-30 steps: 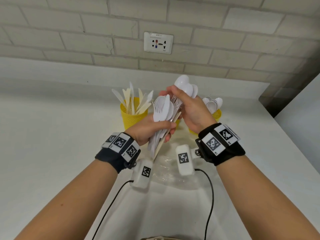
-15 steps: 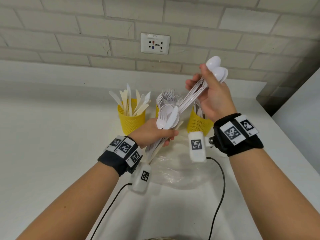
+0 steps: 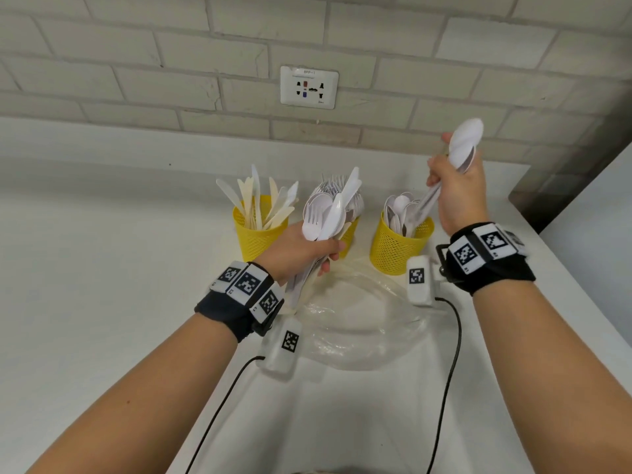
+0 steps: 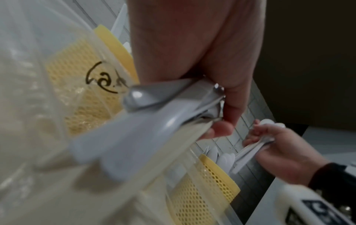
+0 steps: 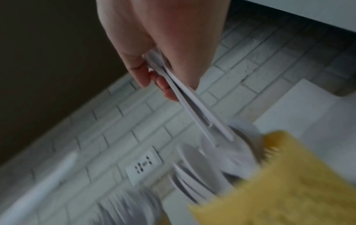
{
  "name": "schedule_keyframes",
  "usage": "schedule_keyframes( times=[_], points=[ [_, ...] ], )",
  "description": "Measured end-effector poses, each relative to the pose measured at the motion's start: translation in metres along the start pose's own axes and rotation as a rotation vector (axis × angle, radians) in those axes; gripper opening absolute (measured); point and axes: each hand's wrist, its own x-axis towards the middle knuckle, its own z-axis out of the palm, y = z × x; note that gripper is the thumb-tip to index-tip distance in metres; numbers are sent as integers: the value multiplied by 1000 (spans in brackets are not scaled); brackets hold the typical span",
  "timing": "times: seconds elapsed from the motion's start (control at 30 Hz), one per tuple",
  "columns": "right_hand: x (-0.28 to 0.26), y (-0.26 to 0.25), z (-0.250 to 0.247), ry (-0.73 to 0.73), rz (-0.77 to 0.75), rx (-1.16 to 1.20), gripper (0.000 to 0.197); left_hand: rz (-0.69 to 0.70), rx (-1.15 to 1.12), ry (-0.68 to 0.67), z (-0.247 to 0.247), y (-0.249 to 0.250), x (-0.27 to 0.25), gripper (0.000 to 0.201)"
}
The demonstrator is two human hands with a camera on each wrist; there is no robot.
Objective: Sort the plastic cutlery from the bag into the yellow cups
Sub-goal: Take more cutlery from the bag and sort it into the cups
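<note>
The plastic spoons (image 3: 462, 147) in the right hand (image 3: 456, 196) should be very light, thin and a little springy, and glossy enough to slide over one another; a loose stack would likely fan out or slip. The sensible hold is across the necks and upper handles, as the right grip has them now: fingers and thumb curled round a small stack, bowls up at 12 o'clock, handle ends angled down toward 7 o'clock, into the mouth of the right yellow cup (image 3: 400, 244). Whether the tips touch the spoons already standing there cannot be told.

The left hand (image 3: 301, 249) is clenched round a mixed bundle (image 3: 328, 217) of forks, spoons and at least one knife, held by the handles above the counter (image 3: 102, 285), in front of the middle cup (image 3: 349, 234), which is mostly hidden. That bundle looks the more awkward: uneven shapes, and tines that could snag.

All the cutlery is white or cream. The three cups are yellow mesh; the left cup (image 3: 254, 241), at 10 o'clock from the left hand, holds knives. The clear bag (image 3: 359, 330) lies crumpled and flat on the counter between the wrists.
</note>
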Motion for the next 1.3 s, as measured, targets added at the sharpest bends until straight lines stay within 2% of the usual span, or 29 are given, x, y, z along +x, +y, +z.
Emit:
schedule_keyframes(
  times=[0.23, 0.47, 0.63, 0.8, 0.83, 0.93, 1.0, 1.1, 1.23, 1.27, 1.3],
  points=[
    [-8, 41, 2, -41, 75, -67, 14, -7, 3, 10, 2, 0, -2, 9],
    [-4, 41, -2, -10, 18, -105, 27, -3, 8, 12, 2, -1, -2, 10],
    [-10, 45, -6, 21, -7, -132, 22, 0, -10, 6, 3, -1, -2, 10],
    [-11, 58, -8, -43, -41, -347, 15, 12, -64, -32, 3, -2, -2, 10],
    [-10, 61, -8, -72, -30, -400, 22, 15, -76, -45, 3, -2, -3, 9],
    [-10, 71, -9, -136, -61, -560, 60, 20, -97, -72, 3, -1, -4, 8],
    [-8, 75, -10, -159, -59, -632, 67, 25, -114, -75, 3, 0, -5, 8],
    [-8, 72, -11, -126, -55, -662, 52, 39, -128, -57, 5, 2, -5, 11],
    [-15, 40, 0, 49, -324, -536, 33, 50, -145, -51, 6, 3, -4, 11],
    [-18, 29, 5, 37, -363, -481, 23, 40, -155, -47, 6, 2, -3, 9],
    [-22, 17, 11, -36, -358, -413, 15, 28, -168, -44, 6, 2, -3, 7]
  ],
)
